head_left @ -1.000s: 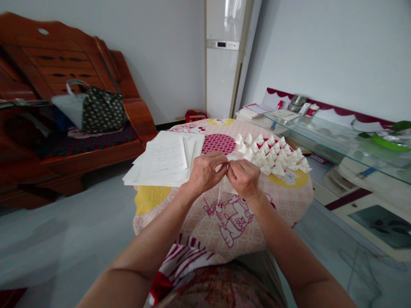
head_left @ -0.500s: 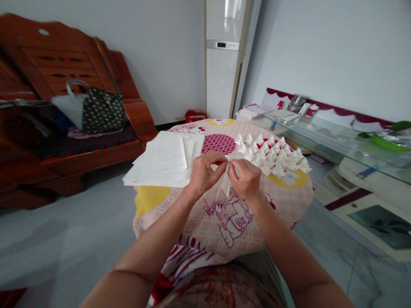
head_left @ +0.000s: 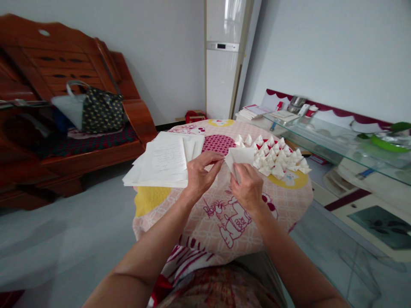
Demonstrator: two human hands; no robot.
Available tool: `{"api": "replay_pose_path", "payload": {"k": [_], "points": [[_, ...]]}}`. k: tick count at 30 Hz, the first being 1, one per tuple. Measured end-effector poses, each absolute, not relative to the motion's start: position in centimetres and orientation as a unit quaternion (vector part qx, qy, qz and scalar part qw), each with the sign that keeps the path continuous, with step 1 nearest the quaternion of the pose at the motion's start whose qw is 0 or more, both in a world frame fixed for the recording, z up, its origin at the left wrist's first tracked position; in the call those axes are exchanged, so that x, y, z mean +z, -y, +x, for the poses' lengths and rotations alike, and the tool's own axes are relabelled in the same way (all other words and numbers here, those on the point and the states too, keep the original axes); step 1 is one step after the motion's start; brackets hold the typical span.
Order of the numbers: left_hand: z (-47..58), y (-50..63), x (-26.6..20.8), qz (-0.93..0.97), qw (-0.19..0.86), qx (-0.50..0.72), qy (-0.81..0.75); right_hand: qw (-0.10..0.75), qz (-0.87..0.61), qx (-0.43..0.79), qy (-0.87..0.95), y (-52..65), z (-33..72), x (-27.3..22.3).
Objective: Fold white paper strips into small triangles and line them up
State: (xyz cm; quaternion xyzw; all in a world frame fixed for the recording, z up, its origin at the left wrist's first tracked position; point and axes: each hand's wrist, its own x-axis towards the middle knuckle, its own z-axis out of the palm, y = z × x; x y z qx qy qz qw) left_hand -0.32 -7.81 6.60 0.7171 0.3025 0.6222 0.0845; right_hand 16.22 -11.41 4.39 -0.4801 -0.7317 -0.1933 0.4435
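Note:
Above the round table, a folded piece of white paper [head_left: 241, 156] is held up between both hands. My right hand [head_left: 247, 186] grips its lower part, thumb and fingers closed on it. My left hand [head_left: 204, 171] pinches the paper's left corner between thumb and forefinger. Just beyond my right hand sit several small folded white paper pieces [head_left: 278, 158] with pointed tips, grouped close together. Left of my left hand lies a stack of white paper sheets [head_left: 160, 158], the top one covered in handwriting.
A patterned pink cloth [head_left: 199, 218] covers the table. To the right stands a glass-topped cabinet [head_left: 337, 145] with cups and a green dish. A wooden bench [head_left: 64, 158] holding a dark patterned bag [head_left: 102, 110] is at the left. Behind is a tall white appliance [head_left: 222, 77].
The folded paper has turned and risen, now showing a broad flat face above my right hand. My right hand has shifted slightly down, while my left hand stays near its place.

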Motion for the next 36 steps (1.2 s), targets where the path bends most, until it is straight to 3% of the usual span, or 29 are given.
{"api": "replay_pose_path", "payload": {"k": [6,11,19,23,28,32,36], "points": [[-0.1,7.2,5.5,0.744,0.082,0.545,-0.378,0.393,-0.562,-0.171,0.707,12.2,16.7,4.2],[-0.7,6.9,5.0,0.745,0.169,0.471,-0.441,0.413,-0.575,-0.13,0.694,12.2,17.4,5.2],[-2.5,6.1,6.2,0.723,0.236,0.463,-0.455,0.579,-0.54,0.108,0.601,12.7,20.2,7.4],[-3.0,6.3,7.9,0.71,0.174,0.491,-0.473,0.63,-0.515,0.14,0.564,13.2,20.9,9.1],[-4.0,6.1,10.3,0.763,0.104,0.439,-0.463,0.656,-0.509,0.176,0.528,12.9,22.3,10.6],[-5.1,3.6,10.1,0.803,0.076,0.367,-0.464,0.623,-0.527,0.296,0.497,11.0,24.1,9.7],[-5.2,0.9,7.1,0.838,0.044,0.255,-0.481,0.518,-0.592,0.377,0.49,8.4,25.4,5.9]]}}
